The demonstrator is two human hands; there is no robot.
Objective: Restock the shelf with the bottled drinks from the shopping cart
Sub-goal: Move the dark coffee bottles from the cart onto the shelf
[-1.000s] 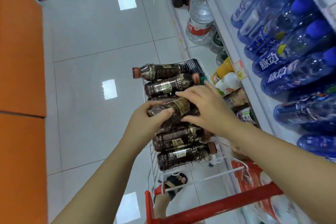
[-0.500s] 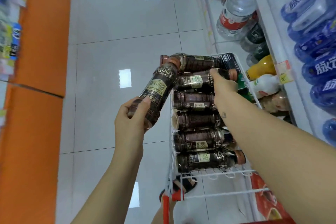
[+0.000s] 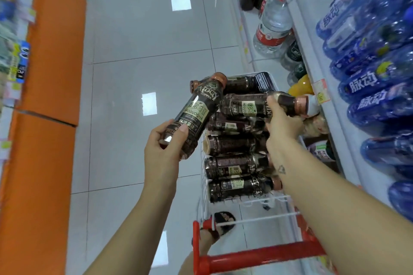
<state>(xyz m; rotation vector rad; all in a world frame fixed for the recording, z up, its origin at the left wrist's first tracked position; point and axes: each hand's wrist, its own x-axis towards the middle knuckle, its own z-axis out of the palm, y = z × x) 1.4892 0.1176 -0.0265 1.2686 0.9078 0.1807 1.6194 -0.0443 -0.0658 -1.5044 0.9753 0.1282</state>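
I have the left hand (image 3: 164,148) wrapped round the bottom end of a coffee bottle (image 3: 196,114), thumb across the front and fingers curled behind. The bottle is tilted up and away, with its copper cap (image 3: 220,78) pointing toward the far end of the cart. The right hand (image 3: 282,123) is clamped over a second coffee bottle (image 3: 248,105) that lies sideways. That grip sits up near the shoulder, and this bottle's cap (image 3: 301,104) faces the shelf (image 3: 333,116). From this angle I can't say whether the second bottle is clear of the pile or resting on it. Below both hands the white wire shopping cart (image 3: 257,218) holds more of the same brown bottles lying in a row, among them one at mid-cart (image 3: 232,144) and one nearest the red handle (image 3: 257,257). The shelf runs along the right side just beside the cart, loaded higher up with blue drink bottles (image 3: 368,89). An orange juice bottle (image 3: 301,86) and a price tag (image 3: 319,91) sit at its lower edge. I read these bottles as full plastic ones: fairly weighty for one hand, stiff enough not to collapse, and glossy on the sleeve, so likely to slip. Holding the left one by its base leaves most of its weight beyond the fingers. I'd sooner take it round the middle of the label before reaching across. For the right one, gripping the narrower shoulder looks secure enough for a short carry to the shelf.
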